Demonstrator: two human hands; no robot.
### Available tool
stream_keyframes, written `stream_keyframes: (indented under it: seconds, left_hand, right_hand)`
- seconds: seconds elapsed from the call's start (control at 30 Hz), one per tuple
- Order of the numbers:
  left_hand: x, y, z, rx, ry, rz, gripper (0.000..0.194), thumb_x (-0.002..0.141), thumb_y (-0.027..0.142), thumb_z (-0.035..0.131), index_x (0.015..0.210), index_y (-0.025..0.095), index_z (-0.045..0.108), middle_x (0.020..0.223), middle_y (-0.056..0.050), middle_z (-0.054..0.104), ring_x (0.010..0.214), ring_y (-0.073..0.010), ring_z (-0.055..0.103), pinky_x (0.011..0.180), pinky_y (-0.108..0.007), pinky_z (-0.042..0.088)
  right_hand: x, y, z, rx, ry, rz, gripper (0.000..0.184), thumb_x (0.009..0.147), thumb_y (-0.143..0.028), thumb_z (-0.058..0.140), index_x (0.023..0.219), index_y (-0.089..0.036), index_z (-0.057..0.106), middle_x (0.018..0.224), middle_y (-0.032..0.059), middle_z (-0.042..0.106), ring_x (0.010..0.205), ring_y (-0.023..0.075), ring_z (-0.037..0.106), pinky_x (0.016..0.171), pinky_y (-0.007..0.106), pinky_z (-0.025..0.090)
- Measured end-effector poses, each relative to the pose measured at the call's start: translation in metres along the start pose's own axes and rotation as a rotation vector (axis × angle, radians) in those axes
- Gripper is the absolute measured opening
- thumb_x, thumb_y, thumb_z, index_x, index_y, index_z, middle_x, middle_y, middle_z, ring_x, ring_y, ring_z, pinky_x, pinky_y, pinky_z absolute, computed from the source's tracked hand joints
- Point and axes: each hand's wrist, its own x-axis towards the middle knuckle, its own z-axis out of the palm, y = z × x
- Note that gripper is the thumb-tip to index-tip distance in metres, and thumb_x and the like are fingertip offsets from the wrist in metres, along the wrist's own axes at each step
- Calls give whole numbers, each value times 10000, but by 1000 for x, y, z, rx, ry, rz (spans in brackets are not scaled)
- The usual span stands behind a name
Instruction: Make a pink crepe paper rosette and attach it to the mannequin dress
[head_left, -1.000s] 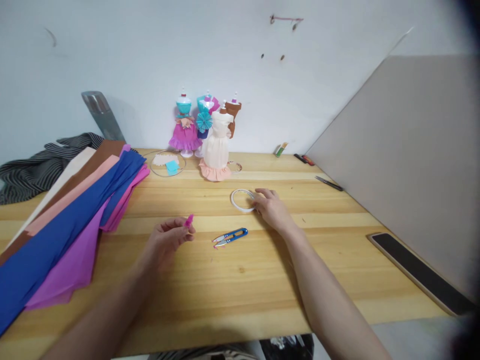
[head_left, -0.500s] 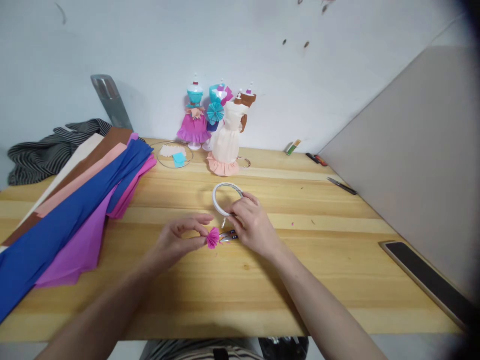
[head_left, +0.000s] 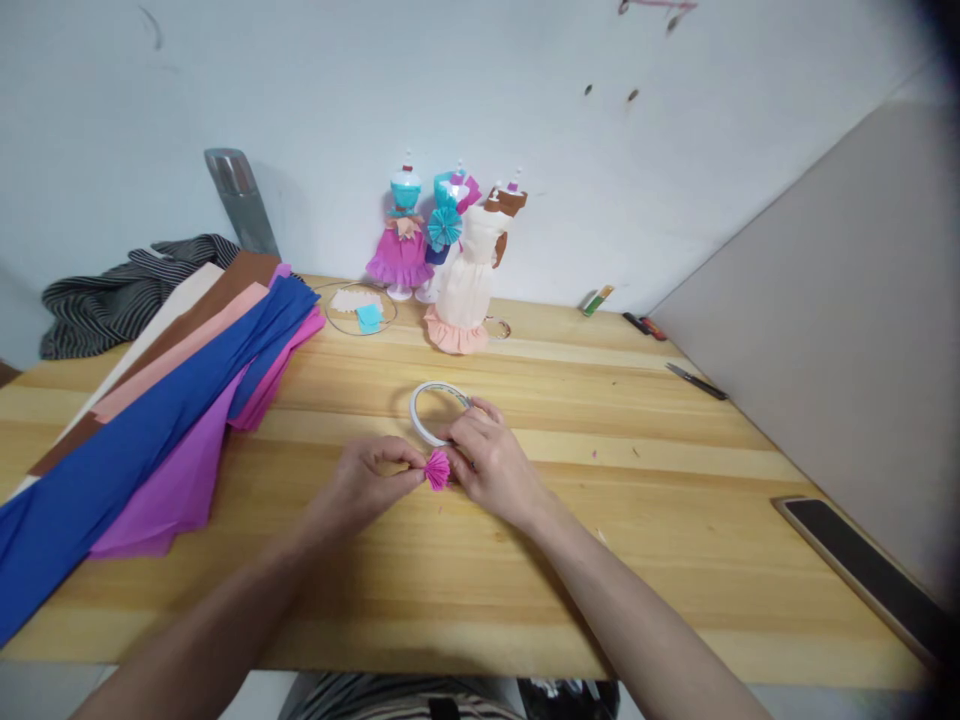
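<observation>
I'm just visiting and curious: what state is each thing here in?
left hand: pinching pink paper
pink paper: pleated, fanned out
right hand: gripping tape roll
tape roll: raised at a tilt
cream dress: on an upright form
blue paper: creased, atop other sheets
striped cloth: crumpled
bottle: capped

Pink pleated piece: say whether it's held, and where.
Held: the left hand pinches the pink pleated piece at its narrow, gathered end.

No readable text or labels anywhere in view.
</observation>
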Motion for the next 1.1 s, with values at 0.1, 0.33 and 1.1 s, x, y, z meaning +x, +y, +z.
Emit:
stream_keyframes:
  seconds: [0.1,0.33,1.1]
  left_hand:
    - [0,2,-1,41,8,49,91,694,193,658,638,182,729,716,-46,743,703,-190,660,701,-283,470]
    - [2,4,-6,-211,29,-36,50,640,211,725,618,166,728,687,-36,724,685,-178,634,695,-281,463]
    - [10,-3,-8,-919,192,-304,172,487,213,852,545,166,697,553,10,664,607,-110,618,754,-285,517]
  right_hand:
    - [-1,5,1,71,-9,12,103,869,-147,516,880,-198,606,763,46,672,764,201,604,981,485,390]
    - [-2,14,1,289,41,131,99,864,-300,648,829,-209,667,721,14,708,651,169,633,936,464,451]
    - [8,-8,-15,261,160,-155,194,913,-250,478,994,-168,634,690,50,588,623,176,551,534,288,422]
